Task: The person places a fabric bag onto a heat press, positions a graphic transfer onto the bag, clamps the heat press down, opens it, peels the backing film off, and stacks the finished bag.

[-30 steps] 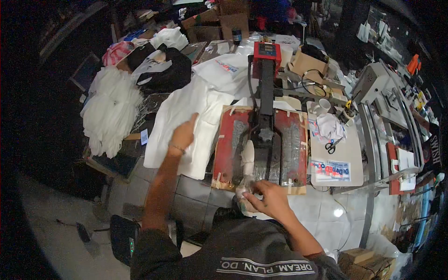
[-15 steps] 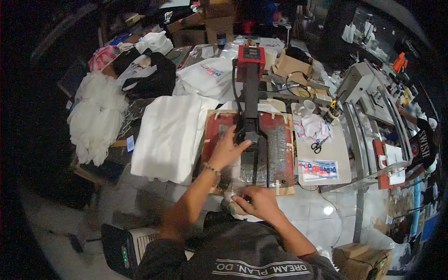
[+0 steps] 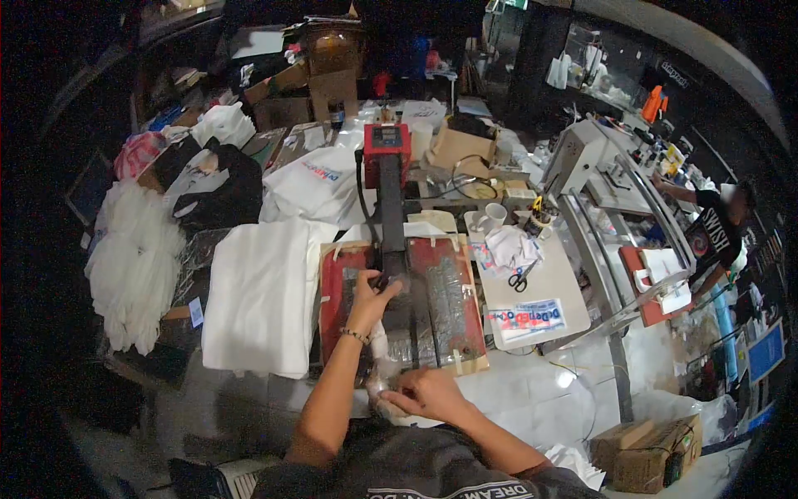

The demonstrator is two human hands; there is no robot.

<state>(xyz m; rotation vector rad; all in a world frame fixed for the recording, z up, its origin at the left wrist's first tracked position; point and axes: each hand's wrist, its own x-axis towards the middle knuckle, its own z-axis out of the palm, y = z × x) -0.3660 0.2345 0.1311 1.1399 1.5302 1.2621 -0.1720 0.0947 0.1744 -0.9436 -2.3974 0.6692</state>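
A heat press with a red control box (image 3: 387, 143) and a dark upper arm (image 3: 391, 204) stands before me. Its wide plate (image 3: 445, 291) is red at the edges, with shiny worn foil over the middle. My left hand (image 3: 371, 303) reaches to the dark linkage below the arm, thumb and fingers curled around part of it. A pale, wrapped handle (image 3: 381, 349) runs from there toward my body. At its near end is my right hand (image 3: 426, 394), fingers bent and thumb against the wrapping; the grip is partly blurred.
Folded white fabric (image 3: 262, 295) lies left of the press, beside a white stringy bundle (image 3: 137, 266). On the right, a board (image 3: 573, 308) bears scissors (image 3: 518, 281), a mug (image 3: 492, 218) and a printed sheet (image 3: 526, 320). A larger machine (image 3: 573, 158) and another person (image 3: 716, 229) are farther right.
The camera view has turned, shifting the bench left and lower in the picture. Both hands stay at the press; my left thumb and fingers look closer together. The other person shows more fully.
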